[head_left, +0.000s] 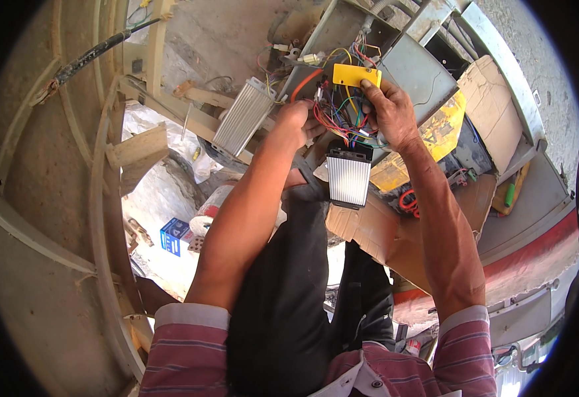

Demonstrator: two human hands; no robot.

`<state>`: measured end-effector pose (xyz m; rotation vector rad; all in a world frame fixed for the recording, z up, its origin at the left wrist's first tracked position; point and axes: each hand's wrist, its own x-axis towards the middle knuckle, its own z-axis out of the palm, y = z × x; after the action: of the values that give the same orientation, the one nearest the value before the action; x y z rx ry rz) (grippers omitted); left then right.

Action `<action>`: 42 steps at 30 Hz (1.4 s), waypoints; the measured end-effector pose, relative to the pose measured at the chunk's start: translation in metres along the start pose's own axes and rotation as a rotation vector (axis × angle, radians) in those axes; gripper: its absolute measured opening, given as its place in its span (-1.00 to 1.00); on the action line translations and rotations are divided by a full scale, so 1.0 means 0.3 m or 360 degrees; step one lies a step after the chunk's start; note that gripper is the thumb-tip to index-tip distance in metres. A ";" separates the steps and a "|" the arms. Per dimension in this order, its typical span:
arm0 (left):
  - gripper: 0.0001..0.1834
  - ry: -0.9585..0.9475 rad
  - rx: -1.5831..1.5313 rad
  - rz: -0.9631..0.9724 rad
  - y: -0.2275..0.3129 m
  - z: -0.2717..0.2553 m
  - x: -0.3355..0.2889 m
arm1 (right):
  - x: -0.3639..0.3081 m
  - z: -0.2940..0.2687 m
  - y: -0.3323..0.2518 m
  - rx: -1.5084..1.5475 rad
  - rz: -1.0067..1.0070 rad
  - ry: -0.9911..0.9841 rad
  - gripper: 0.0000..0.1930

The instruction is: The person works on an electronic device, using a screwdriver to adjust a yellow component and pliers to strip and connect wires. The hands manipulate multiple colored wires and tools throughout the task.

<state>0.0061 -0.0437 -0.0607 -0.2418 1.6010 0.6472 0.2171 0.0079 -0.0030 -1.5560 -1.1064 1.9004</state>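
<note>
My right hand (392, 114) pinches a flat yellow plate (347, 75) with small holes, thumb on top, above a tangle of coloured wires. My left hand (298, 123) is closed at the left side of the wire bundle (333, 119), its fingertips partly hidden among the wires. Below the hands, the wires run into a silver finned controller box (349, 178) with a black end, close to my knee. A second, longer finned metal box (244, 116) lies left of my left hand. Small white connectors (312, 59) sit at the wires' far end.
An open grey metal housing (418, 76) stands behind the wires. To the right are a yellow panel (445, 135), cardboard (494, 109), a red coiled cable (408, 202) and a green-handled tool (510, 195). A blue box (175, 237) lies low left. A frayed black cable (81, 65) hangs at upper left.
</note>
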 end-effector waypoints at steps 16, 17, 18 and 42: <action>-0.63 0.0248 0.0676 0.0687 -0.007 -0.199 -0.171 | -0.001 -0.001 0.009 0.0093 0.0029 -0.0014 -0.56; -0.70 0.0280 0.0670 0.0750 -0.018 -0.201 -0.168 | -0.002 -0.002 0.009 0.0084 0.0024 -0.0014 -0.57; -0.73 0.0270 0.0761 0.0809 -0.025 -0.204 -0.163 | -0.002 -0.002 0.008 0.0075 0.0018 -0.0017 -0.58; -0.73 0.0278 0.3318 0.1112 0.031 0.048 0.069 | -0.001 0.004 0.002 0.0079 0.0046 0.0001 -0.57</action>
<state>0.0104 -0.0239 -0.0784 1.8342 1.7215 -0.7906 0.2161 0.0069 -0.0034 -1.5535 -1.0342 1.9312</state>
